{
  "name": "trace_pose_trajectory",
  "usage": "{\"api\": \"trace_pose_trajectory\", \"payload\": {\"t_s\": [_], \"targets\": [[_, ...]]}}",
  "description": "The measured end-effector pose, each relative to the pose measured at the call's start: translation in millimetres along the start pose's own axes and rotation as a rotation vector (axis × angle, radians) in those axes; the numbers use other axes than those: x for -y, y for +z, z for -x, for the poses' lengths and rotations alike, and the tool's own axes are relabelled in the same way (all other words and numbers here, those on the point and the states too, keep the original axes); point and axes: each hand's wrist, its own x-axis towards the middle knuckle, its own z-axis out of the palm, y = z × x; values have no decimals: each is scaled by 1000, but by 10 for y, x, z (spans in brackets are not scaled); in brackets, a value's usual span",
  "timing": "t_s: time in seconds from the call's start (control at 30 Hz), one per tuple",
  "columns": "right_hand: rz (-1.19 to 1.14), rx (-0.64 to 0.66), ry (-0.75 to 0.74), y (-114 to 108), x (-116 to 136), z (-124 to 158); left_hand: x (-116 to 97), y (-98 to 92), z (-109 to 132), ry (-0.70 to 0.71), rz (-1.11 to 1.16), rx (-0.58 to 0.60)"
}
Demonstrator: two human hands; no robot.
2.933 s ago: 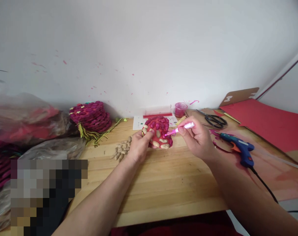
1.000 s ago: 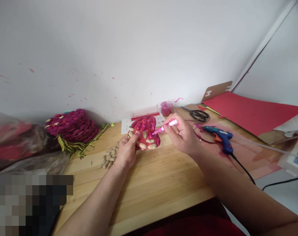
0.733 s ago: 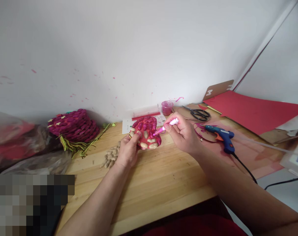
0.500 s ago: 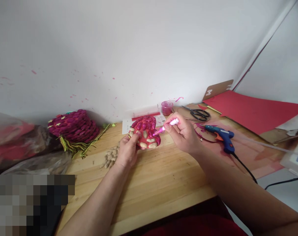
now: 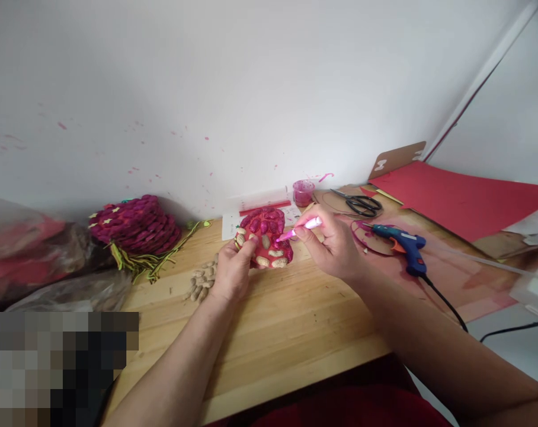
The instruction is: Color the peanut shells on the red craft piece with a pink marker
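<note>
My left hand is closed on the near left edge of a red craft piece with peanuts glued over it, tilted above the table. The peanuts at its top and right are painted shiny magenta; several near the bottom and left are bare. My right hand pinches a white-handled paintbrush, its pink tip touching the right part of the piece. Left of my left hand, a pile of loose peanuts lies on the wood. Behind the right hand stands a small cup of magenta paint.
At left are a stack of finished magenta peanut pieces with green cords and plastic bags. To the right lie black scissors, a blue glue gun with its cord, and red sheets. Paint specks mark the wall.
The brush tip stays on the right part of the piece with only a slight shift. Both hands keep their grips. The whole view has moved slightly.
</note>
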Motion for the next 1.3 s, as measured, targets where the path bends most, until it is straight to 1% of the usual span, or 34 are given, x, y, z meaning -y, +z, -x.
{"api": "trace_pose_trajectory", "payload": {"t_s": [0.17,0.33,0.47,0.57,0.7,0.8,0.87,1.03,1.2,1.3], "targets": [[1,19,-8,-2,-6,-7,-17,2,-4,-3,10,-8],[-7,-9,-3,-7,-16,-6,-2,-8,-12,-5,21,-13],[17,23,-10,-2,-8,-3,16,-15,-24,4,15,-7],[28,-3,-4,1,-2,-4,14,-13,-26,10,28,-15],[-18,-1,7,1,-5,-7,1,-9,-21,-20,52,-18],[1,-15,4,-2,-10,-10,3,-12,-27,-37,89,-23],[-6,-29,10,-4,-7,-12,8,-12,-36,-50,112,-35],[-25,-8,14,-11,5,-12,-2,3,-40,-96,133,-71],[1,-21,7,-45,2,-21,-11,11,-28,-85,142,-68],[-20,0,7,-54,0,-27,-1,11,-22,-93,150,-58]]}}
